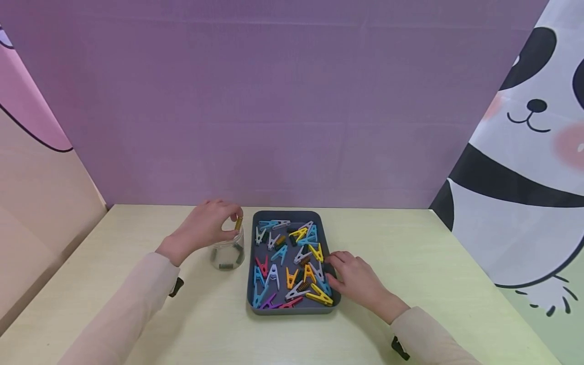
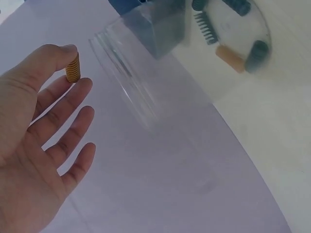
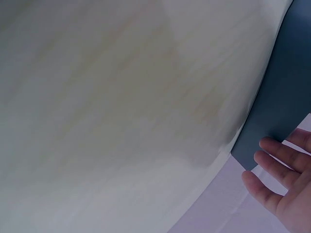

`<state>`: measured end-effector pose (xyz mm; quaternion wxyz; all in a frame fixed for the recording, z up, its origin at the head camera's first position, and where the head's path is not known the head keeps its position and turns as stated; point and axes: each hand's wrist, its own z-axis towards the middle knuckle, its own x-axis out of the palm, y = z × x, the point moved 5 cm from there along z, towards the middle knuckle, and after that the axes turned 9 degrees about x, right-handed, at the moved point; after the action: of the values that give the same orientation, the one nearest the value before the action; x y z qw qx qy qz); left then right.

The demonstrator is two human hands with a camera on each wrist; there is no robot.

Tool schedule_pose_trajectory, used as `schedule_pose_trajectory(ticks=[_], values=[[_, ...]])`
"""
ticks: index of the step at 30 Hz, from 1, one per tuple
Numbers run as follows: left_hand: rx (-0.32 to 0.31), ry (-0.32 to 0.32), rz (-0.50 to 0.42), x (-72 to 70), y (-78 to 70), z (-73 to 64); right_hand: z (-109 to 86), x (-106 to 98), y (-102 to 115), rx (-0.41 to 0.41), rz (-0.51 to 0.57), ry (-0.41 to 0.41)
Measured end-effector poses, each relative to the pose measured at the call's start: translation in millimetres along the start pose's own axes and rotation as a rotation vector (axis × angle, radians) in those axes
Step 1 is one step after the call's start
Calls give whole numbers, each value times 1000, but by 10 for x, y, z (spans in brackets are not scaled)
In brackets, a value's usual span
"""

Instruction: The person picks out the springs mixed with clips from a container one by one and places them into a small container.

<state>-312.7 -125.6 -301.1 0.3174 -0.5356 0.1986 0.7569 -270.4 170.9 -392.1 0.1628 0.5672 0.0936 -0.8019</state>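
My left hand (image 1: 207, 225) pinches a yellow coil spring (image 1: 239, 223) between thumb and index finger, right above the mouth of a clear jar (image 1: 220, 256). In the left wrist view the spring (image 2: 73, 69) stands upright beside the jar's rim, with the other fingers spread apart. Several dark springs (image 2: 206, 28) and an orange piece (image 2: 230, 59) show at the jar's bottom. My right hand (image 1: 358, 281) rests at the right rim of a dark grey tray (image 1: 292, 311), its fingers relaxed. In the right wrist view its fingertips overlap the tray's outer wall (image 3: 277, 97).
Several coloured plastic clips, such as a yellow clip (image 1: 320, 295) and a purple clip (image 1: 270, 302), lie mixed with springs (image 1: 304, 261) in the tray. A purple backdrop (image 1: 274, 111) rises behind the pale table (image 1: 219, 329); a panda-print sheet (image 1: 524, 177) hangs at right.
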Motion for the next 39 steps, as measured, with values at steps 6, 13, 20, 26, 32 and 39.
schedule_pose_trajectory(ticks=[6, 13, 20, 26, 32, 39], values=[[-46, 28, -7, 30, 112, -58, -3, -3, -1, 1, -1, 0], [-82, 55, 11, 136, 248, -122, -5, -18, 10, -13, 7, -7], [-79, 46, 12, 168, 280, -133, -5, -24, 14, -14, 7, -12], [-84, 53, 2, 181, 275, -124, -9, -18, 13, -4, 12, 1], [-95, 59, -12, 190, 273, -119, -12, -16, 7, -8, 8, -5], [-98, 48, -15, 202, 294, -115, -6, -15, 4, -19, 5, -15]])
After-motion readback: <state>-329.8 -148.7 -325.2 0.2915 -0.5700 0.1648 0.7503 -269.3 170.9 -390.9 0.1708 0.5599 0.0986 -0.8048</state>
